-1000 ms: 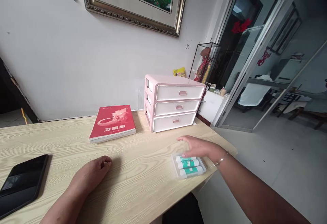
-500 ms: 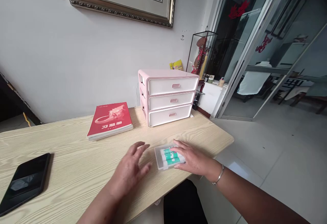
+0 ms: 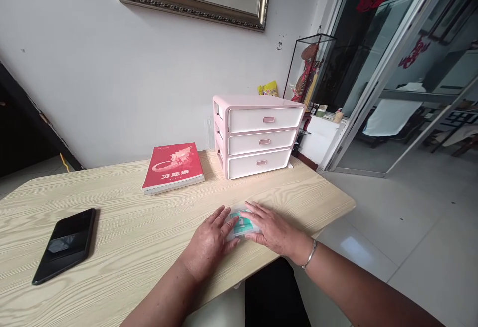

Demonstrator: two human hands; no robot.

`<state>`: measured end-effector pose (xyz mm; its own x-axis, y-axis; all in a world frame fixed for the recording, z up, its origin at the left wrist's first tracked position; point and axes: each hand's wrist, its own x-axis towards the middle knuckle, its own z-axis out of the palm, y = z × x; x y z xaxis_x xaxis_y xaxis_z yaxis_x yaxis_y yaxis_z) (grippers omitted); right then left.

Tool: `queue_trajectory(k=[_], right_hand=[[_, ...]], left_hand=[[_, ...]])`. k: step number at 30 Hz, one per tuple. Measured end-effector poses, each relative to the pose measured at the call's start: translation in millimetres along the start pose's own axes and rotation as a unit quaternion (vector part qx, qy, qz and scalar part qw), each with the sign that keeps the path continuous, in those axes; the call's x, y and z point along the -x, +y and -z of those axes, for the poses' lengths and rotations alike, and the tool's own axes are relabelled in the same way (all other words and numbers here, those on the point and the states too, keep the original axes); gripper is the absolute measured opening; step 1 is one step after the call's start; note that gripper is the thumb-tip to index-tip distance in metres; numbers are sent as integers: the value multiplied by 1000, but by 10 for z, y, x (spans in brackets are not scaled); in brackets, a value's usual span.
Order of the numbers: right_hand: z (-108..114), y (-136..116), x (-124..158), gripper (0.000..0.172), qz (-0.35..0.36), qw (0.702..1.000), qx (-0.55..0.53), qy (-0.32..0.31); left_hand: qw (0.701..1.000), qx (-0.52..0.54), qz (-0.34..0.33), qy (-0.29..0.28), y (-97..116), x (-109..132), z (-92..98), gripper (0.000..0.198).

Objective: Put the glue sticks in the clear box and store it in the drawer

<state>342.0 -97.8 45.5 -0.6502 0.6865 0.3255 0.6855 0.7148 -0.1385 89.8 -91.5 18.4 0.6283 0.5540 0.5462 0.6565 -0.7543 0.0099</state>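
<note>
A small clear plastic box (image 3: 242,222) lies flat on the table near its front edge. Green-and-white tubes show inside it, partly covered by fingers. My left hand (image 3: 211,237) grips the box's left end, thumb along the near side and fingertips on top. From the right, my right hand (image 3: 274,227) holds the other end, its fingers reaching over the top and its thumb at the near side. A silver bracelet (image 3: 309,255) circles my right wrist.
On the wooden table (image 3: 123,257) are a black phone (image 3: 67,245) at left, a thick red book (image 3: 175,166) behind, and a pink-and-white three-drawer unit (image 3: 261,140) against the wall. The table's right corner (image 3: 349,203) overhangs a tiled floor.
My left hand has come in from the left and closed on the box's left end. My right hand stays on its end. The camera view has shifted slightly left.
</note>
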Motion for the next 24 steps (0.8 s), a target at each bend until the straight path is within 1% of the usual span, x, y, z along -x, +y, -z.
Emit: queue_trajectory(k=[2,5,7,13,18,21,24], right_hand=[[38,9,52,59,11,1000,-3,12],[90,20,109,41,50,998,20,44],[95,30,132,34,78,994,40,58],[-12,65,170,34,111,983,108,96],[-65,48,124,31,115,977,137,119],[-67,28,90,30,109,977,137,122],[-47,9,87,30,105,978,143,113]], left_hand=[[1000,-8,-5,2,9,0,21,48],[1000,-6,-6,3,20,-12,61,46],[1000,-3,-5,5,24,-19,71,42],[998,-48,-30,34,43,14,16,40],[996,-63,-38,52,74,33,-12,34],[996,-54,-33,64,91,13,15,32],[997,-39,-30,64,88,-1,92,28]])
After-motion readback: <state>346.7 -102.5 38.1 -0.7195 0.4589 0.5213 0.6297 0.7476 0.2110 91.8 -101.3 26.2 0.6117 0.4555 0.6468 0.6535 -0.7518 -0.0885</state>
